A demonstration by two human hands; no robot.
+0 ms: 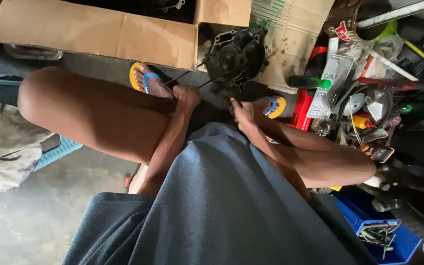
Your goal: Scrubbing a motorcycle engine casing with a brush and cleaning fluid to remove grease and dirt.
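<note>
The dark, greasy metal engine case (235,58) sits on the floor between the person's two feet in blue-and-yellow sandals, resting partly on flattened cardboard, and I judge it could tip or slide toward the toes, since nothing braces it. The left hand (187,95) is closed around thin dark rods (182,77) running up to the case; the right hand (243,113) is curled at the case's lower edge, on what I cannot tell. If a rod slips, knuckles could strike the casting. Behind, a large brown cardboard box (94,32) stands open; right of the case lies a pale cardboard sheet with green print (290,29), oil-spotted; then a red flat package (302,107), a silvery embossed plate (331,84), and a green-capped dark bottle (310,82).
</note>
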